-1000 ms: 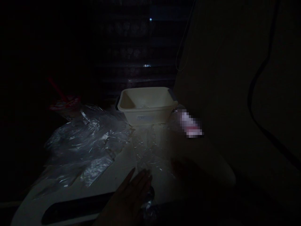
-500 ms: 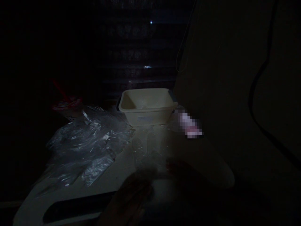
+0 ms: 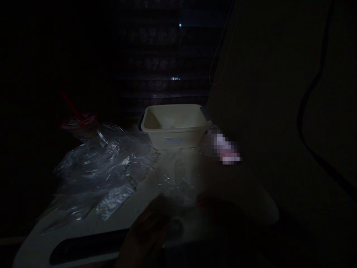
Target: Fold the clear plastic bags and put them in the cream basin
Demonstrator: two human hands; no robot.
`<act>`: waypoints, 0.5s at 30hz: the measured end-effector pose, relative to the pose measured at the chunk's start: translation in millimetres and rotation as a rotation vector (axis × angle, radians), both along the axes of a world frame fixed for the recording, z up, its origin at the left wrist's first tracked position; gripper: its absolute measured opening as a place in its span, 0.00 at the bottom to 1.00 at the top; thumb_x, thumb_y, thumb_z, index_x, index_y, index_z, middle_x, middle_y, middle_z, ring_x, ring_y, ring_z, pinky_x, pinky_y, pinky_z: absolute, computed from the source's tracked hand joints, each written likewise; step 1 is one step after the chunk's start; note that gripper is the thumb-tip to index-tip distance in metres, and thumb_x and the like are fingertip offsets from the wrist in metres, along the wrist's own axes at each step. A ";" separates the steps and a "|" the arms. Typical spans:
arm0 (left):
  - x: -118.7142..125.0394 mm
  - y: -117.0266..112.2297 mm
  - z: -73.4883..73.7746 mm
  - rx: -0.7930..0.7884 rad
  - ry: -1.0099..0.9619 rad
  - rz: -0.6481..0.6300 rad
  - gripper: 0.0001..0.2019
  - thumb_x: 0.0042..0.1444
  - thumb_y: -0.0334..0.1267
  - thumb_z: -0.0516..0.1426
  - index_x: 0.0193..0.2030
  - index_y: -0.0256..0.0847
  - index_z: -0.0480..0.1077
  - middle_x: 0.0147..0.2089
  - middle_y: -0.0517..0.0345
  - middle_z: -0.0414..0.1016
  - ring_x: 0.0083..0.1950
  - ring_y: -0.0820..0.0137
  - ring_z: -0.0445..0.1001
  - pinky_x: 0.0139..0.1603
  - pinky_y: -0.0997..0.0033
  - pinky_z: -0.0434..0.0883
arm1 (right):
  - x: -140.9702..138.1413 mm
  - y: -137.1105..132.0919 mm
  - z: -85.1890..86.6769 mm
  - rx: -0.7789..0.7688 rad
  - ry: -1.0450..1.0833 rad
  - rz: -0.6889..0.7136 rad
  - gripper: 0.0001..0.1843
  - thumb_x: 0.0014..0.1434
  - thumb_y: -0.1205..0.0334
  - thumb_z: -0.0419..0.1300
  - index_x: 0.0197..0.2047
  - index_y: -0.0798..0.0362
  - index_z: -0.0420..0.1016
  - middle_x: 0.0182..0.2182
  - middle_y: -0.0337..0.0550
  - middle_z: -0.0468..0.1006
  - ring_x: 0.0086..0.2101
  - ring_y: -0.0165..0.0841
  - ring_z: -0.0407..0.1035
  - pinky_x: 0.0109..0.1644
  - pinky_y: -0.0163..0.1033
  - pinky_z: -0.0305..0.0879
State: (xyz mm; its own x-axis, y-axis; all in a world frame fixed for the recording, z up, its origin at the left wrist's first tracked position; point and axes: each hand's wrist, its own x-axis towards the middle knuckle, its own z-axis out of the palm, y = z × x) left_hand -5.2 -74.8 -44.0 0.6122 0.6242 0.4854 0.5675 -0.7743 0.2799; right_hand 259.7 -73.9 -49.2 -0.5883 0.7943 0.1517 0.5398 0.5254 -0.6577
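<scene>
The light is very dim. A clear plastic glove (image 3: 181,173) lies across the white table with its finger shapes pointing away from me. My left hand (image 3: 150,227) is at the bottom centre, its fingers bent together on the near part of the glove. Opposite it, my right hand (image 3: 220,206) is at the glove's right edge. Deep shadow hides most of its fingers, so I cannot tell how they are closed. Between the hands, the near end of the plastic looks hazy and blurred.
A cream plastic basin (image 3: 178,136) with dark handles stands behind the glove. Crumpled clear plastic (image 3: 106,167) covers the table's left side, with a cup with a red straw (image 3: 79,124) behind it. The white table (image 3: 36,238) has a dark slot (image 3: 89,245). A pixelated pinkish item (image 3: 226,149) lies right.
My left hand has moved slightly left and the near plastic between the hands shows more. The glove's finger shapes have shifted a little. The basin and crumpled plastic stay put.
</scene>
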 end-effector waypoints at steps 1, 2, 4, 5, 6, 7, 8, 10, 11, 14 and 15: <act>1.7 -0.7 2.7 -0.060 -0.027 0.029 0.14 0.54 0.33 0.46 0.46 0.41 0.65 0.46 0.53 0.68 0.45 0.67 0.68 0.41 0.69 0.70 | -0.3 0.4 0.8 -0.012 0.002 -0.008 0.14 0.56 0.60 0.48 0.45 0.53 0.62 0.44 0.45 0.64 0.40 0.31 0.62 0.41 0.43 0.61; 3.7 -1.2 5.7 -0.127 -0.058 0.053 0.14 0.54 0.34 0.46 0.46 0.43 0.64 0.46 0.54 0.68 0.44 0.68 0.69 0.41 0.68 0.70 | -0.7 1.0 1.7 -0.024 0.004 -0.016 0.14 0.56 0.60 0.48 0.45 0.54 0.62 0.44 0.45 0.64 0.39 0.31 0.62 0.41 0.43 0.61; 7.5 -1.5 11.7 -0.270 -0.128 0.104 0.14 0.53 0.35 0.47 0.46 0.46 0.65 0.42 0.56 0.71 0.41 0.68 0.71 0.39 0.69 0.70 | -1.6 2.7 3.7 -0.045 0.008 -0.030 0.14 0.56 0.60 0.48 0.45 0.54 0.62 0.44 0.45 0.64 0.39 0.31 0.62 0.41 0.43 0.61; 8.9 -1.3 14.2 -0.336 -0.171 0.130 0.13 0.53 0.35 0.48 0.44 0.46 0.67 0.39 0.57 0.73 0.38 0.69 0.72 0.37 0.69 0.71 | -2.3 3.7 4.8 -0.055 0.009 -0.037 0.14 0.56 0.60 0.48 0.45 0.54 0.62 0.44 0.45 0.64 0.39 0.31 0.63 0.41 0.43 0.61; 10.0 -0.9 16.2 -0.407 -0.210 0.151 0.12 0.52 0.36 0.49 0.42 0.46 0.68 0.36 0.58 0.74 0.36 0.69 0.72 0.35 0.70 0.71 | -3.0 4.7 6.1 -0.064 0.011 -0.044 0.14 0.56 0.60 0.48 0.45 0.54 0.62 0.44 0.45 0.64 0.39 0.31 0.63 0.41 0.43 0.61; 10.8 -0.3 17.8 -0.482 -0.245 0.167 0.11 0.51 0.37 0.49 0.39 0.46 0.70 0.33 0.59 0.75 0.34 0.69 0.73 0.33 0.71 0.71 | -3.8 5.7 7.3 -0.072 0.013 -0.052 0.14 0.56 0.60 0.48 0.45 0.54 0.62 0.44 0.45 0.64 0.39 0.31 0.63 0.41 0.43 0.61; 11.4 0.6 19.2 -0.565 -0.270 0.185 0.10 0.50 0.37 0.50 0.36 0.46 0.71 0.31 0.60 0.75 0.32 0.69 0.73 0.31 0.72 0.71 | -4.7 6.7 8.6 -0.080 0.014 -0.062 0.13 0.56 0.60 0.48 0.44 0.53 0.62 0.43 0.45 0.64 0.39 0.31 0.63 0.41 0.43 0.61; 12.4 2.7 21.5 -0.739 -0.292 0.234 0.09 0.48 0.37 0.51 0.31 0.45 0.73 0.29 0.61 0.75 0.29 0.69 0.73 0.28 0.75 0.71 | -6.1 8.6 11.1 -0.097 0.018 -0.086 0.13 0.56 0.60 0.48 0.44 0.53 0.63 0.43 0.45 0.65 0.39 0.31 0.63 0.41 0.42 0.62; 13.0 4.0 22.5 -0.816 -0.296 0.265 0.09 0.47 0.37 0.51 0.29 0.45 0.73 0.28 0.61 0.76 0.28 0.69 0.73 0.27 0.75 0.70 | -6.7 9.5 12.2 -0.106 0.020 -0.099 0.13 0.56 0.60 0.48 0.44 0.53 0.63 0.43 0.45 0.65 0.39 0.31 0.63 0.41 0.42 0.62; 14.9 8.3 23.7 -0.953 -0.302 0.334 0.09 0.46 0.37 0.52 0.25 0.44 0.73 0.23 0.61 0.75 0.25 0.69 0.72 0.26 0.75 0.68 | -7.6 12.7 15.0 -0.141 0.028 -0.136 0.13 0.56 0.60 0.48 0.44 0.53 0.63 0.43 0.44 0.65 0.38 0.31 0.63 0.40 0.42 0.62; 15.4 9.5 23.2 -0.982 -0.308 0.351 0.09 0.45 0.37 0.52 0.24 0.43 0.73 0.21 0.61 0.74 0.24 0.69 0.72 0.25 0.75 0.68 | -7.9 13.8 15.7 -0.154 0.032 -0.147 0.13 0.56 0.60 0.48 0.44 0.53 0.63 0.43 0.44 0.65 0.38 0.31 0.63 0.40 0.42 0.62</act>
State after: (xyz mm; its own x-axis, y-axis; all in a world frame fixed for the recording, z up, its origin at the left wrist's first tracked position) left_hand 10.2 -65.3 -20.8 0.2618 0.9399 -0.2192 0.5126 0.0570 0.8567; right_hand 251.8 -60.0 -33.5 -0.4616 0.8862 0.0383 0.5807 0.3345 -0.7423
